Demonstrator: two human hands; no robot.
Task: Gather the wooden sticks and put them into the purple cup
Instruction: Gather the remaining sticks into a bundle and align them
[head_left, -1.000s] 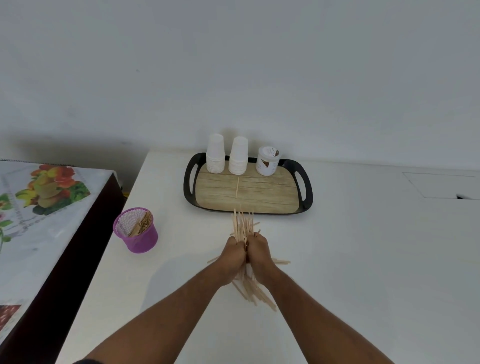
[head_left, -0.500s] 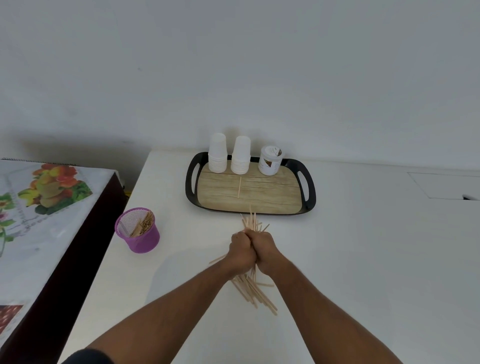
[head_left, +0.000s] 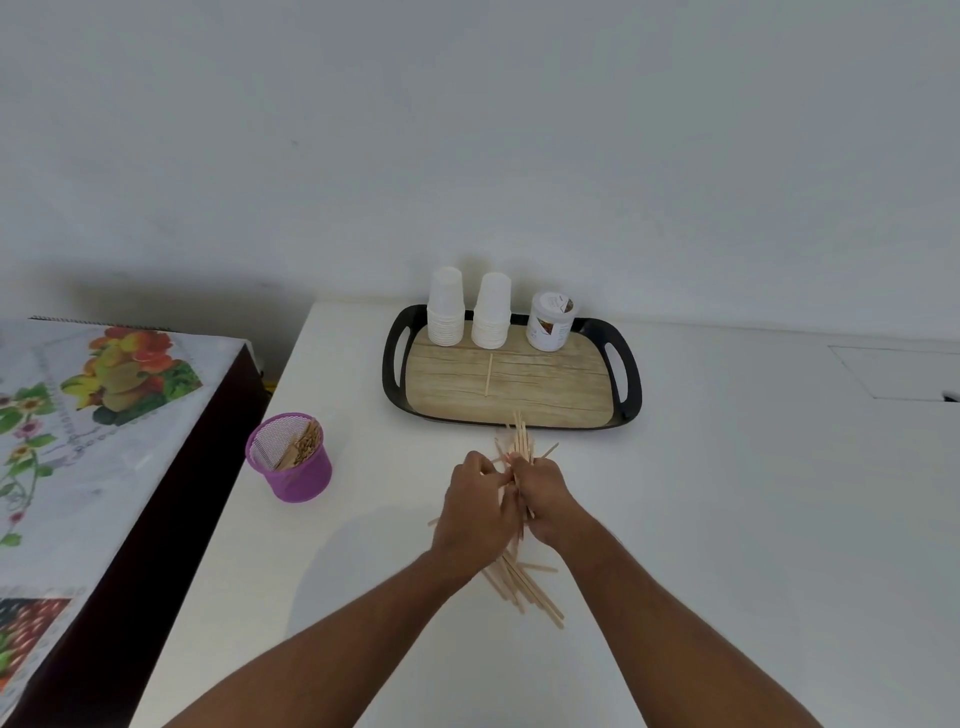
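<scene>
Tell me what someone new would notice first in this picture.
Two hands, the left hand and right hand, grip a bundle of wooden sticks at the centre of the white table. To the left stands the purple cup, already holding sticks. Behind lies a black tray carrying two stacks of white cups.

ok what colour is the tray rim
Black, around a wood-grain base: tray, head view.

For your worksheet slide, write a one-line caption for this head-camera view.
Both hands, left hand and right hand, grip a bundle of wooden sticks on the white table, purple cup waiting at left.
</scene>
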